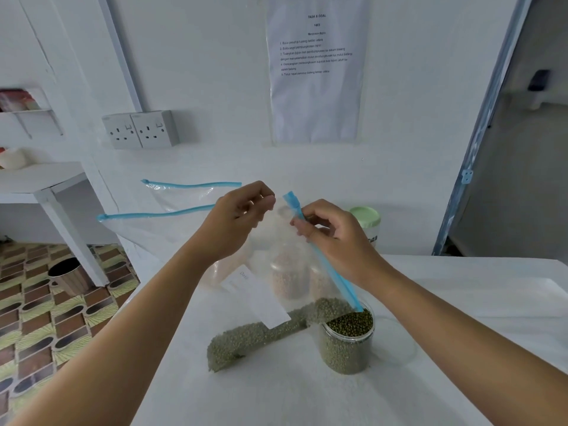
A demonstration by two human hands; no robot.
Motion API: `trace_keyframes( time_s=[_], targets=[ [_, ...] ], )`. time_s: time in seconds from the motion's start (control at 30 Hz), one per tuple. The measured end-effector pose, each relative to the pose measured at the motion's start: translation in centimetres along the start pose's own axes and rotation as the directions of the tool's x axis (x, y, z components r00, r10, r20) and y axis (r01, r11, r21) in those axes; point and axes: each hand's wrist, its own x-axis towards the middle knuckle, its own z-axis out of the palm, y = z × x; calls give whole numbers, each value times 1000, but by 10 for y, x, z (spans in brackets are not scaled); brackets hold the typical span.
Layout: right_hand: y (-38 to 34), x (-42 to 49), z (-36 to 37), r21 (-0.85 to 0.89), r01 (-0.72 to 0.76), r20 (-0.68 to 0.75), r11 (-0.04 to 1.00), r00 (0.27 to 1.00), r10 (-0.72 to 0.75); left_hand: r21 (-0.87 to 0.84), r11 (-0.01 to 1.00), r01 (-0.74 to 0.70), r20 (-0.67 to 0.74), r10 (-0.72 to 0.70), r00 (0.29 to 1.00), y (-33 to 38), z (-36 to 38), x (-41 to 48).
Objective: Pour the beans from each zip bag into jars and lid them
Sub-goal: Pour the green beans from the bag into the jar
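Centre frame: a zip bag (255, 294) is held tilted above the table (461, 302), its mouth corner set in an open jar (347, 348), lower right of centre. Green beans (242, 339) are seen in both; the jar is nearly full. The bag's clear top is pinched by the left hand (242, 216), its blue zip strip (329, 272) gripped by the right hand (332, 232). A green-lidded jar (367, 219) is half hidden behind that hand.

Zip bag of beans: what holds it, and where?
Right hand pinches the zip bag's blue strip near its upper end; left hand pinches the clear top edge.
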Motion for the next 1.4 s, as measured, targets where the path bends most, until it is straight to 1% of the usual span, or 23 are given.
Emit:
trace_keyframes(
  time_s=[0.07, 0.17, 0.3, 0.4, 0.57, 0.8, 0.87, 1.0, 1.17, 1.3, 1.4],
  targets=[
    [4, -6, -3, 3, -60, 9, 998, 998, 60, 12, 1000, -11, -14, 12, 1000, 0, 1, -1],
    [18, -21, -9, -38, -131, 29, 991, 991, 132, 24, 999, -25, -49, 26, 998, -1, 1, -2],
    [39, -46, -20, -147, -139, 97, 979, 983, 154, 35, 999, -23, -72, 26, 997, -1, -1, -3],
    [53, -64, -27, -160, -175, 136, 971, 971, 198, 16, 1000, -21, -83, 23, 996, 1, -2, -4],
    [78, -86, -43, -265, -221, 126, 939, 957, 261, -11, 1000, -15, -103, 14, 995, 1, -2, -6],
    [86, -96, -51, -185, -247, 60, 951, 963, 262, -57, 998, 5, -143, -13, 990, 2, -9, -8],
    [80, -94, -49, -123, -252, 44, 960, 965, 258, -78, 997, 11, -168, -24, 986, 2, -14, -11],
    [63, -83, -47, 20, -246, 1, 969, 969, 246, -182, 983, 10, -259, -58, 964, -3, -26, -18],
    [33, -53, -44, 147, -179, -73, 973, 979, 191, -327, 945, -7, -388, -127, 913, -15, -44, -25],
    [11, -30, -32, 114, -105, -88, 988, 989, 116, -402, 914, 55, -456, -252, 853, -32, -48, -35],
    [-3, -16, -23, 85, -27, -95, 996, 995, 35, -471, 878, 84, -504, -346, 792, -45, -52, -50]
  ],
)
